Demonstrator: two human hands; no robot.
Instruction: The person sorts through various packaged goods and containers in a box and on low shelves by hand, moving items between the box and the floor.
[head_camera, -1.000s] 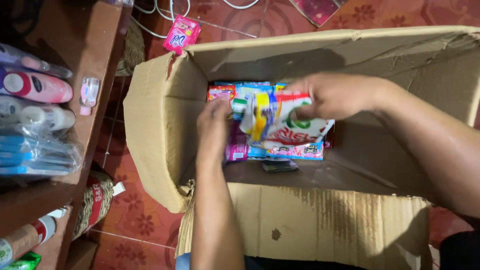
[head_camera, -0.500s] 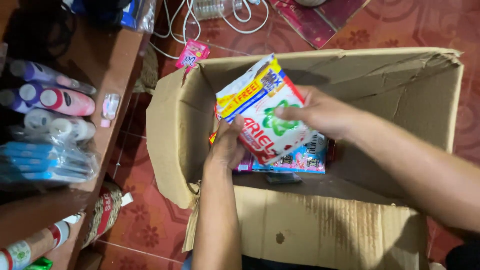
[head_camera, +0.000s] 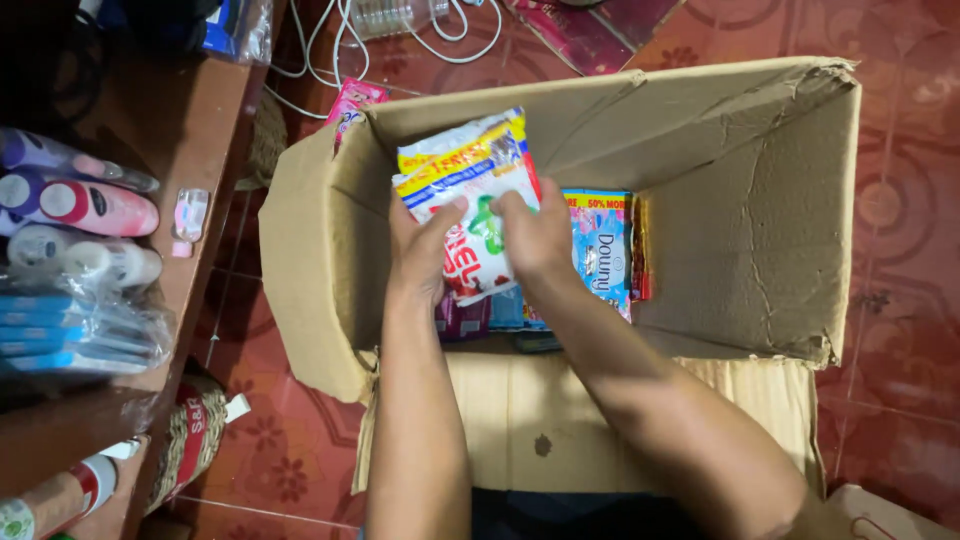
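From the head view we see a big brown box (head_camera: 760, 230) open on the red tiled floor (head_camera: 900, 420). Down in the box lie flat packs: a blue pack (head_camera: 600, 250) near the middle, with a thin red and yellow one just beside it on the right, and a dark purple one under our arms.

Both our hands are inside the box, near its left wall. Our left hand (head_camera: 425, 250) and our right hand (head_camera: 535, 240) are closed on a stack of sachets (head_camera: 470, 175), one hand on each side, thumbs on the front. The sachets stand up tall, lifted above the packs below. They are white with a yellow and blue band on top and red and green marks lower down.

A pink sachet (head_camera: 350, 100) lies on the floor just behind the box's back left corner. White cords (head_camera: 440, 40) lie on the floor farther back.

At the left edge stands a wooden shelf (head_camera: 200, 130). On it lie round bottles (head_camera: 80, 205) on their sides, pink, purple and white, and blue things wrapped in clear plastic.
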